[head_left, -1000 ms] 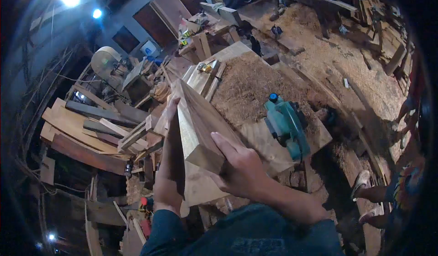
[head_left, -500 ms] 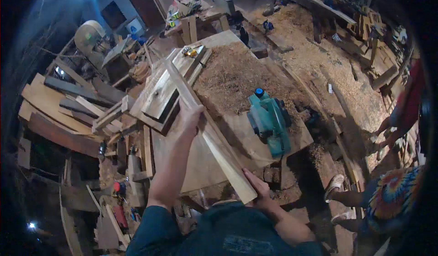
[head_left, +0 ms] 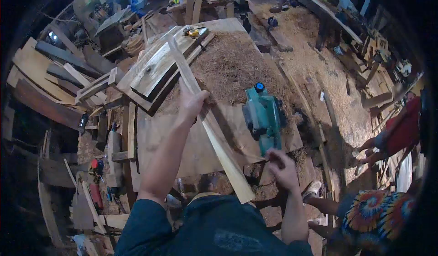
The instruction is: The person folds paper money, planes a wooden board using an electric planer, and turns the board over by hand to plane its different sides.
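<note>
My left hand (head_left: 193,103) is wrapped round the middle of a long wooden piece (head_left: 221,148), which slants from the stacked boards down toward my body. Off to the right of its lower end, my right hand (head_left: 284,168) is raised with its fingers partly curled and apart, holding nothing, just below the green power planer (head_left: 264,114). The planer lies on the wooden worktop (head_left: 159,142). Stacked boards (head_left: 157,68) rest at the worktop's left side, with a small yellow tool (head_left: 194,33) on top.
Wood shavings (head_left: 228,64) are heaped on the worktop's far part. Two people are at the right, one in a red top (head_left: 404,128), one in tie-dye clothing (head_left: 376,215). Lumber (head_left: 45,100) is piled at the left, and a red tool (head_left: 96,164) lies lower left.
The wooden piece has turned from its broad face to a narrow edge and lowered. My right hand has let go of its near end and moved right. My left hand still grips it.
</note>
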Tool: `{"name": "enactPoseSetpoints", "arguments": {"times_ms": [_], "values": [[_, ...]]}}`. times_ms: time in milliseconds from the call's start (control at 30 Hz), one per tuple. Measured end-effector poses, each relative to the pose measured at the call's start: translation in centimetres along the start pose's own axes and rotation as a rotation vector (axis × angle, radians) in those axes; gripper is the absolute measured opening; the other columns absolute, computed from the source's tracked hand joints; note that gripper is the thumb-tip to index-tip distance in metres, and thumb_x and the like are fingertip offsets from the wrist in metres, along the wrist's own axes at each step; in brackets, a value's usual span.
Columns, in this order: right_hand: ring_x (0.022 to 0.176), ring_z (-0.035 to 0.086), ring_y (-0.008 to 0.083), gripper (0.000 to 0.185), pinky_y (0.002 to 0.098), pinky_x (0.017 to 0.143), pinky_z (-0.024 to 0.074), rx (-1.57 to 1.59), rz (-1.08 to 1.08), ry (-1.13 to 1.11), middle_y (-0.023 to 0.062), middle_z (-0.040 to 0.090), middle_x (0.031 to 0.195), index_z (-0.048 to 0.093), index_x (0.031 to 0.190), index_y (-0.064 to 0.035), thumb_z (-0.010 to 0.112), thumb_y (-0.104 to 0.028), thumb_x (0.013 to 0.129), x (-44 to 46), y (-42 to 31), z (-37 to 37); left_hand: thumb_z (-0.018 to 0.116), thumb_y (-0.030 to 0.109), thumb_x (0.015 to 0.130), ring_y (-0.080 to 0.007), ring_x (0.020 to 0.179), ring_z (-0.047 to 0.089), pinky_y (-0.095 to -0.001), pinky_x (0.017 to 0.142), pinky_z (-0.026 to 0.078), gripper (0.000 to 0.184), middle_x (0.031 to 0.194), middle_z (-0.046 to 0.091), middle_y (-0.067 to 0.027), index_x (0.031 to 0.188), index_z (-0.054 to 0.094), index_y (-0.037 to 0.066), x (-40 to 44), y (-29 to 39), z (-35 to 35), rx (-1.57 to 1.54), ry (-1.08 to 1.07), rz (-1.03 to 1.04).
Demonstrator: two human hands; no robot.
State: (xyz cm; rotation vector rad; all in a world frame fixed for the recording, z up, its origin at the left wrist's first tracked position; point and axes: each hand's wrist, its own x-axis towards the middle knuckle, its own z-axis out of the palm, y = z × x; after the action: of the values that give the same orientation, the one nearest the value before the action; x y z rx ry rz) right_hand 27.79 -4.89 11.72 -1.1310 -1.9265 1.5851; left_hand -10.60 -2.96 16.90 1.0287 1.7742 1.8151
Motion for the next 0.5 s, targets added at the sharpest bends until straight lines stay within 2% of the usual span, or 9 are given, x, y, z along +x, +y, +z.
{"name": "enactPoseSetpoints", "arguments": {"times_ms": [67, 133, 200, 300, 333, 400, 433, 467, 500], "values": [[0.112, 0.06, 0.0224, 0.063, 0.0362, 0.097, 0.0471, 0.022, -0.08, 0.345, 0.0109, 0.062, 0.118, 0.051, 0.134, 0.0017, 0.077, -0.018, 0.079, 4.2, 1.2, 0.4, 0.07, 0.001, 0.068, -0.0267, 0.101, 0.057, -0.0352, 0.086, 0.05, 0.084, 0.112, 0.052, -0.012, 0.141, 0.029, 0.005, -0.1, 0.5, 0.2, -0.033, -0.02, -0.032], [0.11, 0.062, 0.0255, 0.061, 0.036, 0.095, 0.048, -0.446, -0.242, 0.581, 0.0153, 0.063, 0.116, 0.052, 0.134, 0.0018, 0.075, -0.02, 0.082, 7.9, -1.4, 0.2, 0.071, 0.002, 0.069, -0.0268, 0.102, 0.056, -0.035, 0.087, 0.049, 0.084, 0.112, 0.052, -0.0118, 0.141, 0.028, 0.005, 0.0, 2.8, 0.6, -0.082, -0.023, -0.115], [0.105, 0.064, 0.0342, 0.057, 0.0379, 0.095, 0.0485, -0.713, -0.328, 0.678, 0.021, 0.066, 0.108, 0.053, 0.131, 0.0003, 0.072, -0.025, 0.084, 12.4, -1.4, 0.1, 0.071, 0.003, 0.07, -0.0256, 0.103, 0.056, -0.0345, 0.086, 0.049, 0.084, 0.113, 0.051, -0.0116, 0.142, 0.028, 0.006, 1.0, 2.9, 0.4, -0.064, -0.012, -0.147], [0.1, 0.066, 0.0313, 0.057, 0.0375, 0.086, 0.0528, -0.53, -0.165, 0.399, 0.0175, 0.066, 0.109, 0.053, 0.131, -0.0012, 0.072, -0.027, 0.084, 18.4, 1.2, -1.6, 0.073, 0.005, 0.071, -0.0225, 0.094, 0.058, -0.0335, 0.078, 0.051, 0.082, 0.108, 0.052, -0.0103, 0.139, 0.029, 0.007, 3.6, 1.8, -0.5, -0.055, -0.052, -0.156], [0.097, 0.066, 0.0285, 0.056, 0.0368, 0.081, 0.0537, -0.295, -0.035, 0.291, 0.0149, 0.066, 0.107, 0.054, 0.13, -0.0019, 0.072, -0.026, 0.084, 19.4, 2.4, -2.0, 0.074, 0.006, 0.071, -0.0214, 0.089, 0.059, -0.0332, 0.074, 0.051, 0.08, 0.105, 0.053, -0.0098, 0.138, 0.03, 0.007, 4.7, 1.2, -1.1, -0.065, -0.07, -0.16], [0.09, 0.067, 0.0229, 0.052, 0.0355, 0.072, 0.0554, 0.175, 0.207, 0.069, 0.0098, 0.067, 0.105, 0.056, 0.127, -0.0031, 0.073, -0.026, 0.083, 21.6, 3.3, -2.6, 0.072, 0.007, 0.074, -0.0182, 0.065, 0.057, -0.0329, 0.056, 0.049, 0.075, 0.09, 0.053, -0.008, 0.135, 0.028, 0.006, 8.8, -4.1, -2.2, 0.059, 0.001, -0.048], [0.069, 0.063, 0.0123, 0.037, 0.0286, 0.057, 0.0505, 0.205, 0.061, 0.078, 0.0037, 0.065, 0.092, 0.06, 0.116, -0.0056, 0.072, -0.021, 0.084, 21.6, 3.3, -2.3, 0.07, 0.006, 0.075, -0.0178, 0.062, 0.058, -0.032, 0.05, 0.047, 0.079, 0.09, 0.055, -0.0094, 0.139, 0.024, 0.005, 9.9, -3.6, -2.5, 0.043, -0.002, -0.051], [0.067, 0.06, 0.0119, 0.036, 0.0281, 0.056, 0.0497, 0.161, 0.083, 0.083, 0.0032, 0.064, 0.09, 0.06, 0.116, -0.0061, 0.072, -0.02, 0.084, 22.0, 2.7, -2.2, 0.069, 0.005, 0.076, -0.0174, 0.058, 0.058, -0.0311, 0.044, 0.045, 0.083, 0.09, 0.056, -0.0107, 0.143, 0.02, 0.004, 10.9, -3.0, -2.7, 0.023, 0.001, -0.056], [0.064, 0.058, 0.0116, 0.035, 0.0275, 0.056, 0.0488, 0.117, 0.114, 0.089, 0.0027, 0.064, 0.089, 0.061, 0.115, -0.0066, 0.071, -0.019, 0.084, 21.9, 1.7, -1.8, 0.069, 0.008, 0.077, -0.0166, 0.053, 0.055, -0.0308, 0.042, 0.042, 0.06, 0.082, 0.058, -0.01, 0.128, 0.039, -0.001, 11.9, -2.2, -3.1, -0.06, -0.029, -0.139]]}}
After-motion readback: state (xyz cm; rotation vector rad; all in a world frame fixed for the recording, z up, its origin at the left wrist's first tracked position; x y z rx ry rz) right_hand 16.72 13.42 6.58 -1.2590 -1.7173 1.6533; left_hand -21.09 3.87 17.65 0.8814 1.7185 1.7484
